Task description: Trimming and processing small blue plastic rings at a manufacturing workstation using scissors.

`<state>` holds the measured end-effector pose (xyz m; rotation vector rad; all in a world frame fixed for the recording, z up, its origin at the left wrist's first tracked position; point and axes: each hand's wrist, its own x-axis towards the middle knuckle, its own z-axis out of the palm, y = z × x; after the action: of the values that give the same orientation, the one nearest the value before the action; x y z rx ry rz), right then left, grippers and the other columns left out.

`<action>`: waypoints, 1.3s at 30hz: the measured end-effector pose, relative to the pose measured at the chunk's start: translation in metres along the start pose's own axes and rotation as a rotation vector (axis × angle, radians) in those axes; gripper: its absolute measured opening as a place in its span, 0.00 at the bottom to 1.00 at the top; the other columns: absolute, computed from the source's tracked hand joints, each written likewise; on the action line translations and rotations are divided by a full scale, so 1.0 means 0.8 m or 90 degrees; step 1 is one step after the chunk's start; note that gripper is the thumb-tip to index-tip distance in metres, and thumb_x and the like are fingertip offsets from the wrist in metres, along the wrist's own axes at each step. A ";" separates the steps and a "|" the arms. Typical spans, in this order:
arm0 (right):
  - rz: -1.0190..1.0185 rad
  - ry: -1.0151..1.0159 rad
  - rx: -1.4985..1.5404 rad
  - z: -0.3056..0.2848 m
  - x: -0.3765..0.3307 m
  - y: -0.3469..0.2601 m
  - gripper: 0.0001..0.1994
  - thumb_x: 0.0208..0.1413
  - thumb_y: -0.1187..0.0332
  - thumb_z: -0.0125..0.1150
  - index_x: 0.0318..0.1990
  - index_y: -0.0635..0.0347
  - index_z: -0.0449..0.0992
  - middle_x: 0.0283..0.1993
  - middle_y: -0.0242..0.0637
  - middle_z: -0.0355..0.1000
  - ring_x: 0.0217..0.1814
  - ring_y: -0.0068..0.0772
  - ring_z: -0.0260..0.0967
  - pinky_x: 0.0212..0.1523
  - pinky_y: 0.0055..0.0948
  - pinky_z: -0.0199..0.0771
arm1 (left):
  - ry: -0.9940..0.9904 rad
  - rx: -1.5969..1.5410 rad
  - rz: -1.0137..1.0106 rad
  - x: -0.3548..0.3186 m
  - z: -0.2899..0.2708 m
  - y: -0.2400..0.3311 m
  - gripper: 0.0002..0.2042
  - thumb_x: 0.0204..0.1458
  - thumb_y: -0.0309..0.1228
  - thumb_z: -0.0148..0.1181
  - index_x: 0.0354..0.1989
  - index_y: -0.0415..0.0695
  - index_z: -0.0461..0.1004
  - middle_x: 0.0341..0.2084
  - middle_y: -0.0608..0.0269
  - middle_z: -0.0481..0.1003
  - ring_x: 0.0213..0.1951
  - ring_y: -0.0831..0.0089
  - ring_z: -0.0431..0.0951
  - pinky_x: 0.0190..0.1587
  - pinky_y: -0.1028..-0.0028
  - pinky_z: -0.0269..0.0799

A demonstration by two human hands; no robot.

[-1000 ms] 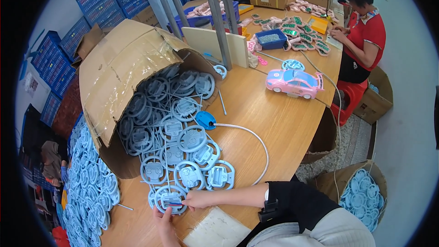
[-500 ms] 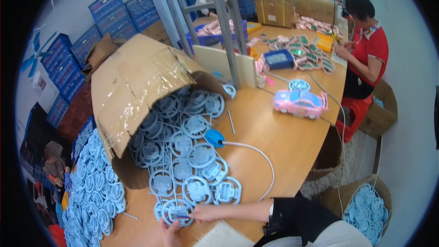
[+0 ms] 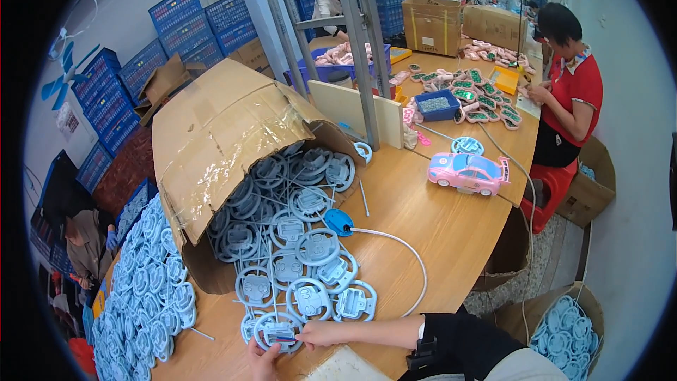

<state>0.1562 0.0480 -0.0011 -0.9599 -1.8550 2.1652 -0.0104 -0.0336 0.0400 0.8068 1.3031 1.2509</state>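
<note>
Change: over the last second our view has lifted and drifted right, so the far end of the room shows more, while our hands have stayed on the same pale blue toy steering wheel [image 3: 277, 330] at the near edge of the worktop [image 3: 437, 233].
Right hand: our right hand [image 3: 319, 334] still lies across the worktop from the right, its fingers [image 3: 302, 339] pinched nearly closed on a small dark tool or part at the wheel's hub; we cannot tell exactly what it is.
Left hand: only part of our left hand [image 3: 262, 361] shows at the lower edge, pressed against the wheel's near rim; we cannot tell how far its fingers are curled.
Wheel in hand: it lies flat, at the front of the spill of like wheels [image 3: 296, 254] pouring out of the tipped cardboard box [image 3: 218, 141].
What it means: we judge that the work at the hub goes on in place, the wheel not yet finished or set aside.
Nearby: a blue-headed tool on a white cable [image 3: 338, 222] rests among the wheels, a pink toy car [image 3: 469, 171] stands further along, and more wheels heap up on the left [image 3: 144, 282].
Others: a person in a red shirt [image 3: 575, 92] works at the far end.
</note>
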 end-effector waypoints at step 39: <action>-0.019 0.010 0.016 0.000 0.001 0.007 0.22 0.52 0.55 0.41 0.15 0.61 0.65 0.07 0.27 0.51 0.06 0.20 0.43 0.07 0.23 0.41 | -0.138 -0.046 0.107 0.047 -0.031 -0.037 0.29 0.36 0.16 0.55 0.50 0.37 0.51 0.42 0.47 0.63 0.43 0.58 0.66 0.45 0.61 0.64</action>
<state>0.1571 0.0472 -0.0069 -0.9361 -1.8188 2.1516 -0.0342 -0.0087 -0.0014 0.9874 1.0268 1.2954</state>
